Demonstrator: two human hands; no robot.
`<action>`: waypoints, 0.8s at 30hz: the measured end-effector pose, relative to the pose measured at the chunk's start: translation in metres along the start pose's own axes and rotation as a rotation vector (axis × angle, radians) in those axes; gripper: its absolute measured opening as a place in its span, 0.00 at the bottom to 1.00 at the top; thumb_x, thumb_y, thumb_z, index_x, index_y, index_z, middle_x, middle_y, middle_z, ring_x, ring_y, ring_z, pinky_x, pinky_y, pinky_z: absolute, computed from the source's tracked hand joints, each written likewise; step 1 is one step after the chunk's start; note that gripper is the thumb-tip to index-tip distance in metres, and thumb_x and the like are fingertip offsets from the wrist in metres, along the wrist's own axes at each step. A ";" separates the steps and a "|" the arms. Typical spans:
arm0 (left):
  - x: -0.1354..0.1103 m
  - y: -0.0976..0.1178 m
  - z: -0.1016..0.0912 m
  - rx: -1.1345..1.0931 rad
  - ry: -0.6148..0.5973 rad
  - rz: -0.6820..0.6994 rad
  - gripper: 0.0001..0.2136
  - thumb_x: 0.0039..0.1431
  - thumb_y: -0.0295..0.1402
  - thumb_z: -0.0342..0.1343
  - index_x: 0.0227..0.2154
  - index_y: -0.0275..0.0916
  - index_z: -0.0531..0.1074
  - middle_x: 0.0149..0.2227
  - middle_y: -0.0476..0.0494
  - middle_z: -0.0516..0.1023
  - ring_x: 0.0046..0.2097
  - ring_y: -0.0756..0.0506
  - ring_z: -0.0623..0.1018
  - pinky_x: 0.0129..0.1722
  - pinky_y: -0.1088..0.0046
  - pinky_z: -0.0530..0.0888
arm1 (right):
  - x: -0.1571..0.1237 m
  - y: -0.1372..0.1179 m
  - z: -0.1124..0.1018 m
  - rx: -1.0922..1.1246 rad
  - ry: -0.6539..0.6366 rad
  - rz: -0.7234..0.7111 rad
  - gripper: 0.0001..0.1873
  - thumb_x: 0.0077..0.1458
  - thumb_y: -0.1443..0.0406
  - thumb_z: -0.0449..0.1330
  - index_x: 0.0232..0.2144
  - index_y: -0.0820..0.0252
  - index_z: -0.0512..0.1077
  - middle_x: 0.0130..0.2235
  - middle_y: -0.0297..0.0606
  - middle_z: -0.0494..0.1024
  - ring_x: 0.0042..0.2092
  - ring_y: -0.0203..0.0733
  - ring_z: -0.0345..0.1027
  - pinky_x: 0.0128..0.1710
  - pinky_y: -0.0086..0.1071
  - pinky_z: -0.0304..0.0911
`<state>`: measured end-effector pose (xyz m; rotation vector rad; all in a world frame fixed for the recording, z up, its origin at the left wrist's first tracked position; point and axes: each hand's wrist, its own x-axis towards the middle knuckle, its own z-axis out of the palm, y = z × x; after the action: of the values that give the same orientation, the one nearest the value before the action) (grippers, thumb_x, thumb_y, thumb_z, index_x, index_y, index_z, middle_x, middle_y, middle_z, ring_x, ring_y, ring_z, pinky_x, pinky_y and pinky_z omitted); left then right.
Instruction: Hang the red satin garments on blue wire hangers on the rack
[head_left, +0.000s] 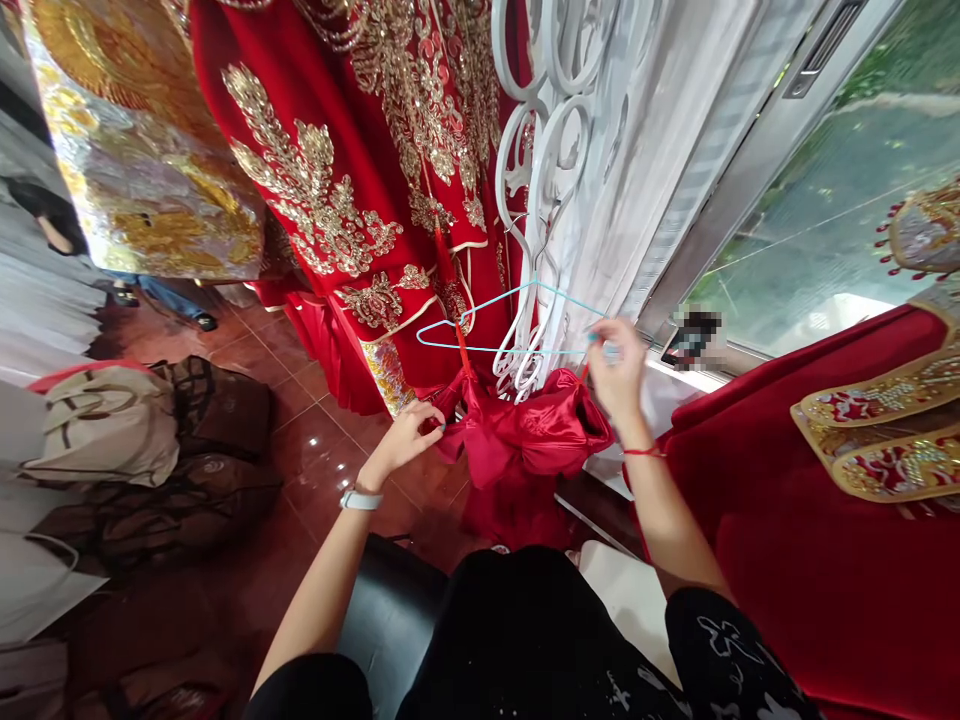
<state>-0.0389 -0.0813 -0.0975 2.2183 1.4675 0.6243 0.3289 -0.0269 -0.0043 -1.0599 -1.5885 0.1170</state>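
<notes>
A red satin strapless-style dress (559, 430) hangs in front of me from a thin light-blue hanger (487, 304). An orange-red loop (463, 350) runs from the dress over the hanger's left arm. My left hand (409, 440) is closed at the left edge of the bodice, thumb and fingers pinching the fabric. My right hand (619, 365), slightly blurred, is closed around the right end of the hanger, where another thin red loop goes down to the dress. The hanger's hook meets a white scrolled metal stand (529, 180).
Red robes with gold embroidery (322, 200) hang behind the dress at left. Dark brown bags (217, 410) lie on the tiled floor. A black stool seat (394, 610) is close by me. On the right are a window (810, 220) and red cloth (810, 560). Another person's legs (169, 298) show far left.
</notes>
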 end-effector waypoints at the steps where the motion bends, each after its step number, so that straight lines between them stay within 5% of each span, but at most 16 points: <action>1: 0.004 0.005 -0.006 0.021 0.022 0.014 0.06 0.56 0.36 0.55 0.34 0.41 0.73 0.38 0.42 0.80 0.44 0.39 0.76 0.52 0.57 0.73 | -0.011 -0.012 0.017 0.042 -0.123 -0.004 0.13 0.60 0.69 0.53 0.41 0.53 0.76 0.41 0.40 0.79 0.46 0.47 0.74 0.52 0.42 0.70; 3: 0.010 0.013 -0.015 0.038 0.087 0.043 0.08 0.52 0.32 0.57 0.36 0.42 0.71 0.39 0.43 0.79 0.44 0.39 0.76 0.51 0.58 0.73 | -0.024 -0.029 0.052 0.090 -0.368 -0.022 0.16 0.62 0.69 0.53 0.44 0.52 0.78 0.46 0.41 0.81 0.51 0.48 0.74 0.57 0.43 0.68; 5: 0.016 0.019 -0.017 0.014 0.159 0.061 0.11 0.52 0.30 0.55 0.40 0.42 0.69 0.42 0.43 0.78 0.44 0.41 0.76 0.51 0.59 0.74 | -0.026 -0.038 0.085 0.099 -0.480 -0.009 0.19 0.64 0.69 0.53 0.51 0.53 0.77 0.54 0.43 0.81 0.58 0.49 0.72 0.63 0.44 0.63; 9: 0.031 0.015 -0.002 -0.111 0.429 -0.003 0.14 0.54 0.27 0.52 0.45 0.43 0.67 0.45 0.42 0.74 0.46 0.43 0.77 0.46 0.65 0.78 | -0.008 -0.040 0.137 0.055 -0.564 0.077 0.23 0.66 0.67 0.58 0.61 0.53 0.73 0.61 0.43 0.77 0.63 0.51 0.68 0.65 0.46 0.58; 13: 0.045 -0.001 0.019 -0.349 0.692 -0.176 0.13 0.53 0.32 0.57 0.42 0.41 0.65 0.47 0.40 0.72 0.44 0.46 0.77 0.39 0.69 0.80 | 0.002 -0.036 0.163 0.012 -0.569 0.231 0.16 0.69 0.62 0.58 0.56 0.52 0.78 0.55 0.40 0.83 0.57 0.52 0.73 0.60 0.47 0.56; 18: 0.038 -0.025 0.019 -0.575 0.369 -0.208 0.12 0.52 0.41 0.59 0.33 0.38 0.70 0.41 0.39 0.77 0.38 0.45 0.79 0.35 0.67 0.82 | -0.001 -0.033 0.168 -0.057 -0.564 0.275 0.12 0.68 0.60 0.60 0.48 0.50 0.81 0.50 0.37 0.84 0.54 0.53 0.71 0.55 0.45 0.52; 22: 0.027 -0.034 -0.007 -0.563 0.005 -0.098 0.16 0.54 0.46 0.61 0.34 0.36 0.75 0.35 0.40 0.80 0.30 0.46 0.78 0.27 0.71 0.78 | -0.002 -0.029 0.167 -0.061 -0.567 0.267 0.10 0.68 0.60 0.60 0.43 0.51 0.82 0.52 0.37 0.84 0.56 0.54 0.69 0.56 0.46 0.49; 24: 0.026 -0.031 -0.022 -0.432 -0.025 -0.053 0.15 0.57 0.45 0.60 0.36 0.37 0.77 0.34 0.40 0.81 0.31 0.45 0.79 0.30 0.69 0.78 | -0.003 -0.028 0.168 -0.055 -0.564 0.260 0.10 0.68 0.60 0.60 0.42 0.50 0.82 0.53 0.36 0.84 0.56 0.54 0.69 0.56 0.47 0.48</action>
<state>-0.0661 -0.0441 -0.0933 1.8410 1.2351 0.8067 0.1743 0.0305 -0.0456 -1.3503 -1.9485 0.5943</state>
